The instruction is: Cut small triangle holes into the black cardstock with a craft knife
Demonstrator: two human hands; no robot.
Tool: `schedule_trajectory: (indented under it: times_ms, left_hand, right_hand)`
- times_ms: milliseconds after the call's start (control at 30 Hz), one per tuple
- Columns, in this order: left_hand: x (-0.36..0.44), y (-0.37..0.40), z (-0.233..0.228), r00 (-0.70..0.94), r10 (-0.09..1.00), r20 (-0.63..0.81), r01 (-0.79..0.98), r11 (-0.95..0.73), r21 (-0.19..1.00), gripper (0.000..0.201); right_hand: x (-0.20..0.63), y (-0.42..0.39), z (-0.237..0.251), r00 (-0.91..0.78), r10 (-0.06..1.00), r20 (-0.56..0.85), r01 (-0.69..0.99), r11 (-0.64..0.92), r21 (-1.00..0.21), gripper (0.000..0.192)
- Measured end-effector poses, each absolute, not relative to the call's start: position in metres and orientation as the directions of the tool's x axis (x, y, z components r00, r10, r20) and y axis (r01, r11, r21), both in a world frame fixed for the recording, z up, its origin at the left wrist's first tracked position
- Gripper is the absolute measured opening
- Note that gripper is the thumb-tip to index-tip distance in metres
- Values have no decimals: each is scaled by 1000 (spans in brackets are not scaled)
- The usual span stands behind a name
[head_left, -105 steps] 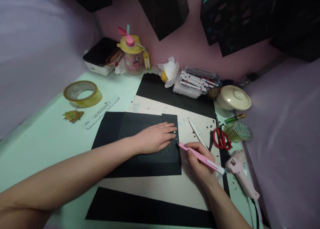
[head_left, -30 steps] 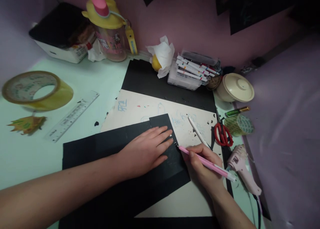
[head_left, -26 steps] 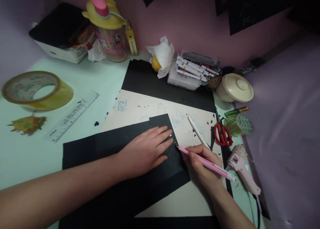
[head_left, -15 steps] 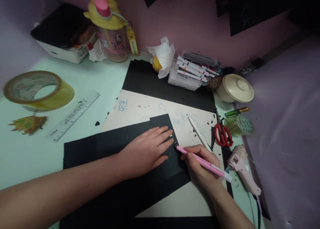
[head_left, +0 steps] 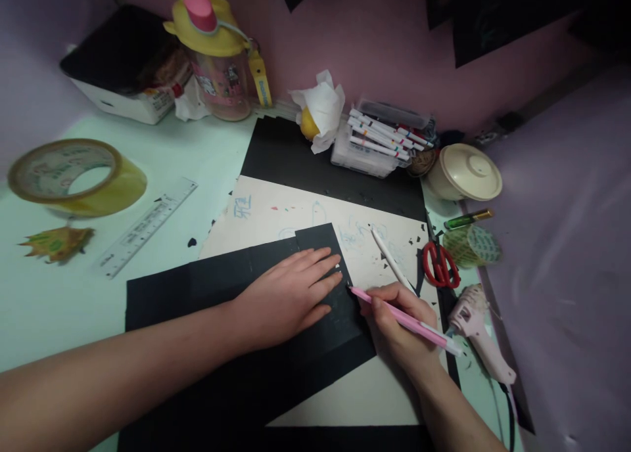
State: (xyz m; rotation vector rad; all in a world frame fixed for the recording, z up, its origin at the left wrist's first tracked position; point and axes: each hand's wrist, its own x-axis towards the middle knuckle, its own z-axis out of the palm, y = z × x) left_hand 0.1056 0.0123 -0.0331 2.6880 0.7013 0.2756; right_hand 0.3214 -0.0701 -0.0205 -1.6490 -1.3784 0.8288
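Pinching a pink tool (head_left: 410, 322), right hand (head_left: 408, 347) seems half-curled.

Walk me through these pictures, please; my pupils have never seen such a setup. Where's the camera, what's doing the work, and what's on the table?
There is no machine here: a person works with two bare hands. All the pictures come from one camera worn on the head, looking forward and down. The left hand lies palm-down on a black sheet. The right hand holds a pink pen-shaped tool in its fingers; its dark tip, at the sheet's edge, is too small to identify. On the table around them are red scissors, a pale glue gun, a clear ruler and a wide tape roll.
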Motion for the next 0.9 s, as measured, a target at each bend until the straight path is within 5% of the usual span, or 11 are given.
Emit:
schedule_trajectory:
  times_ms: [900]
  left_hand:
    - [106, 13, -33, 863, 497, 94, 430, -819, 380, 46]
  right_hand:
    - [320, -73, -22, 202, 979, -13, 399, -95, -912, 10]
